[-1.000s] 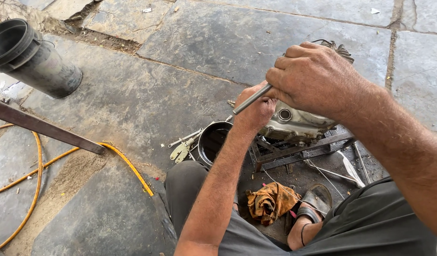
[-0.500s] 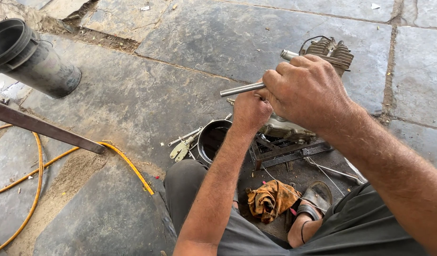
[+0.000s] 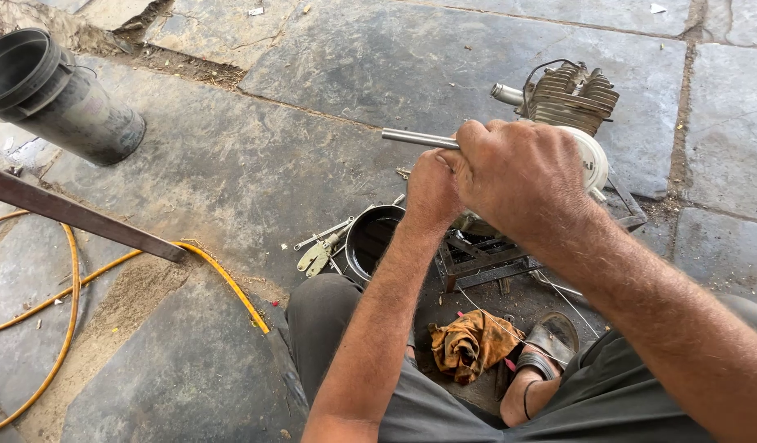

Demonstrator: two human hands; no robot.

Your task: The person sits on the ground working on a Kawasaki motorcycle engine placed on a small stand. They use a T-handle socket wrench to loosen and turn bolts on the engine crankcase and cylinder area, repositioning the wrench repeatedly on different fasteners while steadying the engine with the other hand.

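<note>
Right hand (image 3: 518,176) is closed around a long silver steel wrench handle (image 3: 419,138); left hand (image 3: 432,190) grips beneath it at the grey finned engine (image 3: 571,102), on a metal stand (image 3: 485,258) on stone paving; steady the engine, turn evenly

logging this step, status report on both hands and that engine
Right hand gripping metal bar. Left hand down at engine on its metal stand. Black pot and orange rag close by, nothing blocking.
</note>
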